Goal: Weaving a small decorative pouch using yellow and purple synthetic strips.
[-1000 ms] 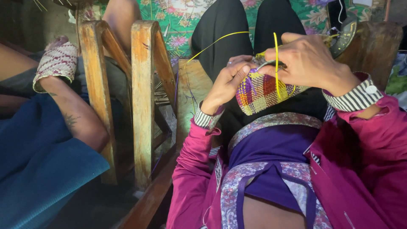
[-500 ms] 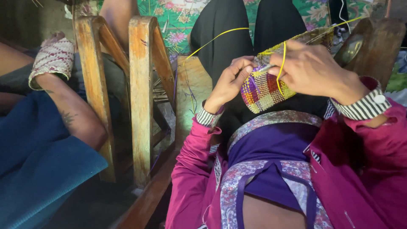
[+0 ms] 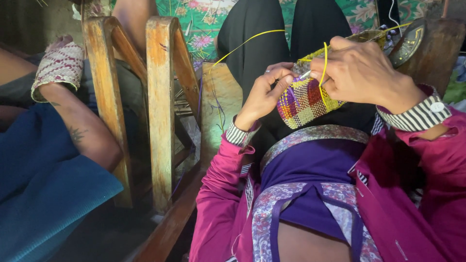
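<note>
here, going from the big things down, a blue cloth (image 3: pixel 43 194) fills the lower left and runs off the edge, and another person's arm (image 3: pixel 82 131) lies across it, the hand end hidden inside a woven pink and cream piece (image 3: pixel 58 65) like a small pouch, so what is in it cannot be seen. next to that stands a worn wooden frame (image 3: pixel 160 111) with two upright posts, its foot lost in shadow. the person's own magenta sleeves (image 3: pixel 218 194) and a purple patterned waistband (image 3: pixel 310 140) take up the lower right, cut off at the bottom. ahead, black trouser legs (image 3: pixel 262 34) rest on a green flowered mat (image 3: pixel 199 22). between the hands, held up over the lap, is a small woven basket (image 3: pixel 303 99) in yellow, purple and red checks; its open mouth faces away, so the inside is not visible. the left hand (image 3: pixel 264 94) grips the basket's near edge, thumb and fingers pressed together on the weave. the right hand (image 3: pixel 361 73) covers the far side, fingers pinching a yellow strip (image 3: pixel 324 65) that loops up over them. a second yellow strand (image 3: pixel 247 41) arcs off to the left. something pale and thin shows just by the right fingertips, too small to tell. a dark sandal sole (image 3: pixel 410 43) sits at upper right, partly hidden.
</note>
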